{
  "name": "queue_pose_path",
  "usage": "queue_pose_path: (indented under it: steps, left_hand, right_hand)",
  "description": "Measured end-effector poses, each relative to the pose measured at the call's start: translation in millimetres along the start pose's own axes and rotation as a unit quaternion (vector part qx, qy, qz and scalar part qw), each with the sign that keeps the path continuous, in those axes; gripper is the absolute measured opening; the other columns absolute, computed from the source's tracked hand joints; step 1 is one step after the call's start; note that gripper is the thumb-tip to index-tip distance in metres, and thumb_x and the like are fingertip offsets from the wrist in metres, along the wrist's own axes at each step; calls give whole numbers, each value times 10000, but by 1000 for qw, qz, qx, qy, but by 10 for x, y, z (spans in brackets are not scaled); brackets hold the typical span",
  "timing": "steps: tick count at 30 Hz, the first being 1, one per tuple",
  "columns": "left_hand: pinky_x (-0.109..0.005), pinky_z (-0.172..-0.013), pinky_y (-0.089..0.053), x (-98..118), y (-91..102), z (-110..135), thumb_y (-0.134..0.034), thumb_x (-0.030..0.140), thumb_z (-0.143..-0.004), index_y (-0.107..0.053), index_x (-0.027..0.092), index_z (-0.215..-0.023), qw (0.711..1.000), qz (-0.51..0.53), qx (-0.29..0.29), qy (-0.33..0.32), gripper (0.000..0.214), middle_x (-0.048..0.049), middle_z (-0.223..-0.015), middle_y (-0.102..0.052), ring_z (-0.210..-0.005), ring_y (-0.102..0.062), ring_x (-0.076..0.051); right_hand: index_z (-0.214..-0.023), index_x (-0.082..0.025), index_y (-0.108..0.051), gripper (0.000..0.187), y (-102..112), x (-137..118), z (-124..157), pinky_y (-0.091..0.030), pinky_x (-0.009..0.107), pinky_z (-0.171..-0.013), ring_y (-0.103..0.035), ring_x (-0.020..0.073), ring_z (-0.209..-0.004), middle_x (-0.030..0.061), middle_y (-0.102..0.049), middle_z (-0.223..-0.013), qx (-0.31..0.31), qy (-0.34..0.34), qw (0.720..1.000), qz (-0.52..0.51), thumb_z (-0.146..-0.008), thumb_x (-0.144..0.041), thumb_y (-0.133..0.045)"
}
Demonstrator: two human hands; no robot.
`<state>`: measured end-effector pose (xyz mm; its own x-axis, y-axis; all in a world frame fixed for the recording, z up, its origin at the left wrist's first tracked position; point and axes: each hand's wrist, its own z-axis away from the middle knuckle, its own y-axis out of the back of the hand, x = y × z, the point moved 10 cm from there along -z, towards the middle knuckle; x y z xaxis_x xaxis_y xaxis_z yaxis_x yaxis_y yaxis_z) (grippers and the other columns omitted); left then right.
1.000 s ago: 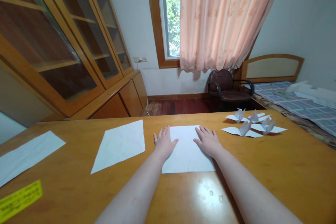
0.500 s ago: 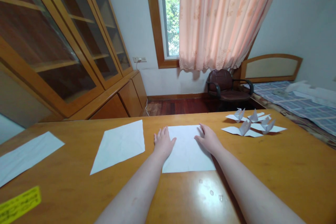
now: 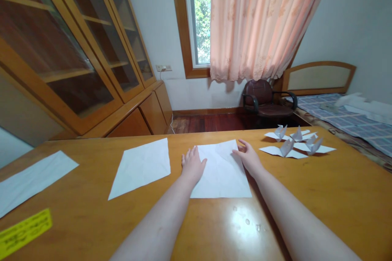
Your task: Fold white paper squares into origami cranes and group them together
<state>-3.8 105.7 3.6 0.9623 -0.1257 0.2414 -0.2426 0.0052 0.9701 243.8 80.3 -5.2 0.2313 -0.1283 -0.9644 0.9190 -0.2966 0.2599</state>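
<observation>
A white square sheet of paper (image 3: 221,173) lies on the wooden table (image 3: 306,195) in front of me. My left hand (image 3: 192,164) rests flat on the sheet's left edge, fingers stretched out. My right hand (image 3: 249,157) is at the far right corner of the sheet, its fingers pinching that corner, which is raised off the table. A second white sheet (image 3: 141,166) lies to the left of my left hand, untouched.
Several folded paper cranes (image 3: 292,143) sit at the table's far right. A long white sheet (image 3: 30,179) and a yellow label (image 3: 23,231) lie at the left. Beyond the table stand a dark chair (image 3: 265,98), a bed (image 3: 352,120), glass-fronted cabinets (image 3: 70,49) and a curtained window (image 3: 257,20).
My right hand has gone from lying flat on the sheet to gripping its far right corner, and that corner has lifted. My left hand has stayed pressed on the left edge.
</observation>
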Motion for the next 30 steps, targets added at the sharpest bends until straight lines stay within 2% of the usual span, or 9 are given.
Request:
queue_pose_path:
  steps: [2,4,6,9,15,19,21,24,30]
  left_hand:
    - [-492,-1098,-148,-3,10,-2,-413,444,-823,-255,101,-1395,1000,10,5,0,685,-138,-1457,-303,-1349,-236,-282]
    - [-484,-1099,-150,-22,28,-11,-445,438,-809,-272,103,-1386,1000,27,13,4,689,-150,-1447,-319,-1340,-257,-285]
    - [-472,-1099,-155,-55,69,-30,-471,424,-804,-300,117,-1373,997,64,30,10,669,-158,-1437,-335,-1327,-285,-286]
    - [-434,-1091,-204,-105,159,-74,-440,400,-844,-365,132,-1342,980,188,66,-3,570,-162,-1399,-392,-1307,-333,-273]
    - [-382,-980,-385,-276,114,-139,-416,374,-883,-441,208,-1299,862,502,61,38,449,-123,-1262,-547,-1101,-559,-219]
    - [-353,-851,-481,-91,47,-146,-519,287,-809,-440,181,-1293,763,646,-17,14,502,-99,-1057,-664,-872,-650,-185]
    - [-331,-818,-498,5,20,-136,-601,237,-733,-513,152,-1220,736,674,-60,3,502,-98,-1023,-679,-863,-651,-188]
    - [-324,-823,-505,19,4,-116,-661,214,-678,-596,145,-1104,734,674,-82,8,436,-102,-1061,-670,-918,-640,-198]
    - [-364,-872,-495,68,44,-57,-701,254,-675,-615,162,-1097,803,584,-107,-53,440,-98,-1095,-663,-981,-626,-224]
  right_hand:
    - [-1387,-211,-329,761,-89,-101,46,-472,404,-854,-620,252,-944,91,-639,-1120,-32,33,995,89,-690,-298,-620]
    - [-1371,-254,-365,735,-113,-221,90,-452,373,-877,-607,228,-961,56,-607,-1193,-32,80,986,140,-677,-258,-607]
    - [-1301,-261,-471,606,-103,-291,110,-426,352,-915,-580,212,-1026,33,-585,-1234,-33,109,987,117,-703,-264,-571]
    - [-1050,-182,-657,380,35,-309,82,-393,368,-946,-573,235,-1036,67,-658,-1106,1,115,992,41,-703,-313,-573]
    - [-854,-157,-695,305,321,-188,29,-435,342,-799,-605,226,-835,63,-700,-871,87,37,995,-34,-638,-362,-630]
    - [-866,-152,-688,331,311,-156,25,-436,302,-702,-596,202,-760,53,-691,-825,75,19,995,-62,-625,-374,-638]
    - [-876,-149,-685,347,305,-136,17,-430,293,-679,-592,196,-745,53,-687,-820,70,14,995,-64,-623,-381,-637]
    - [-872,-149,-686,350,326,-115,8,-423,288,-666,-588,192,-731,53,-684,-812,75,9,996,-56,-616,-383,-637]
    - [-883,-151,-684,343,302,-94,-24,-427,285,-665,-592,195,-746,57,-687,-831,52,17,998,-42,-636,-382,-624]
